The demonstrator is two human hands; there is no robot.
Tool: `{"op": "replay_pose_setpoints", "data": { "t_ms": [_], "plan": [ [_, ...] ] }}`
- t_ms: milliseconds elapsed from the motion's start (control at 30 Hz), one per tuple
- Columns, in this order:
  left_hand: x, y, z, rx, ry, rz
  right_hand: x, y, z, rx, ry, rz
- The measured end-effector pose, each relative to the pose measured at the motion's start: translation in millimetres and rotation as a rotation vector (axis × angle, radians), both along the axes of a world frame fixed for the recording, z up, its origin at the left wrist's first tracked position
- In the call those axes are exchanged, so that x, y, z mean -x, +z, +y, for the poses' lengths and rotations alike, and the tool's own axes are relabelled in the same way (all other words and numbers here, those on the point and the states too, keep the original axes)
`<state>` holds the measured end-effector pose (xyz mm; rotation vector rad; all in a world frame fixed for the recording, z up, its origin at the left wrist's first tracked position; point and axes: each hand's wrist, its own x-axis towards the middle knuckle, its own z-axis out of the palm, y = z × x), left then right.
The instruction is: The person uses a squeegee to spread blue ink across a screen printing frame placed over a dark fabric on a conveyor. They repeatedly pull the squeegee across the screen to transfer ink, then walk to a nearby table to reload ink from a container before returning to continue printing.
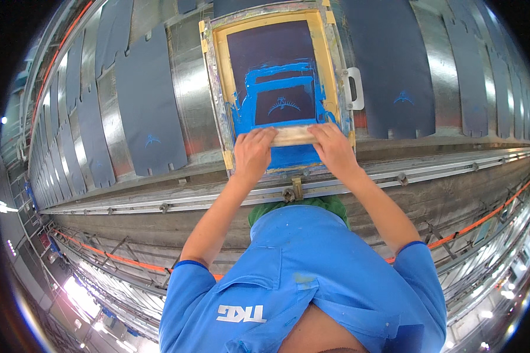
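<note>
A squeegee with a pale wooden handle (292,136) lies across the lower part of a screen-printing frame (217,100). My left hand (254,154) is closed round its left end and my right hand (334,148) round its right end. Bright blue ink (250,109) covers the mesh around a dark rectangle that bears a curved, spiky motif (284,106). More blue ink lies below the squeegee. Yellowish tape lines the inside of the frame, and a white handle (353,89) sticks out from its right side. The squeegee's blade is hidden.
Dark fabric pieces (150,100) lie flat on the long metal table on both sides of the frame, several with a small blue print. A metal rail (371,181) with knobs runs along the table's near edge. An orange line (483,225) runs behind me.
</note>
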<state>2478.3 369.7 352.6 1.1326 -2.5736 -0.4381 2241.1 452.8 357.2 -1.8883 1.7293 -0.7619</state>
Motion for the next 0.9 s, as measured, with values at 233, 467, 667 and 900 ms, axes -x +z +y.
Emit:
{"op": "replay_pose_setpoints", "data": {
  "t_ms": [233,467,667,900],
  "plan": [
    [50,-1,-126,0.055,0.025,0.048,45,-9,-126,0.095,-0.075,0.027],
    [31,-11,-76,-0.013,-0.012,-0.067,29,-18,-70,0.005,-0.050,0.015],
    [3,-5,16,-0.023,-0.017,-0.045,-1,-12,20,-0.006,-0.028,0.006],
    [5,3,29,-0.056,0.019,-0.032,112,-48,-66,0.317,-0.569,0.005]
  ]
}}
